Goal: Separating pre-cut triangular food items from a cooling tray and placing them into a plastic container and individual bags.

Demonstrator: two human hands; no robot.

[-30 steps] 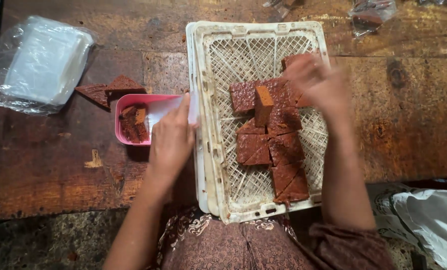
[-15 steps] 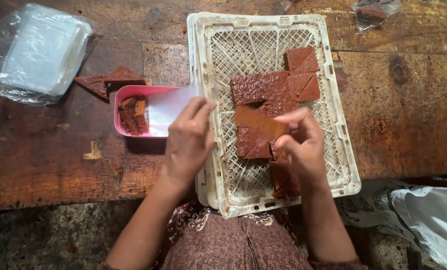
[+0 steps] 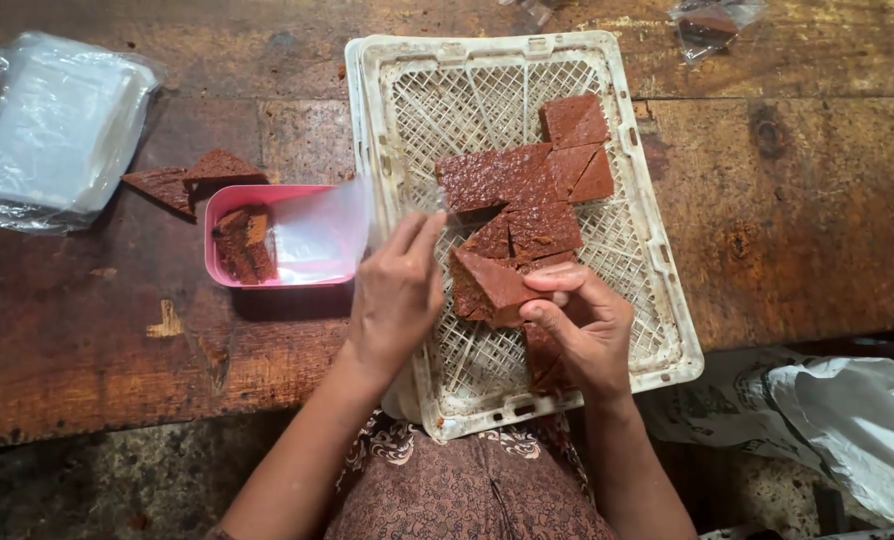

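Note:
A white plastic lattice crate (image 3: 657,260) lies on a worn wooden table (image 3: 827,200) and holds several flat reddish-brown slabs (image 3: 512,185). My right hand (image 3: 585,325) pinches one triangular brown slab (image 3: 495,280) just above the crate's near half. My left hand (image 3: 397,290) rests at the crate's left rim, its fingertips touching a thin clear plastic sheet (image 3: 317,235). That sheet lines a pink tub (image 3: 229,195) to the left, which holds a few brown pieces (image 3: 242,245).
A stack of clear plastic bags (image 3: 52,130) lies at the far left. Two loose brown triangles (image 3: 192,175) sit on the table behind the pink tub. A small wrapped packet (image 3: 712,20) is at the top edge, and a white bag (image 3: 857,420) hangs lower right.
My right hand came back from the crate's far side to its near half, bringing one slab with it. My left hand moved from the pink tub to the crate's left rim.

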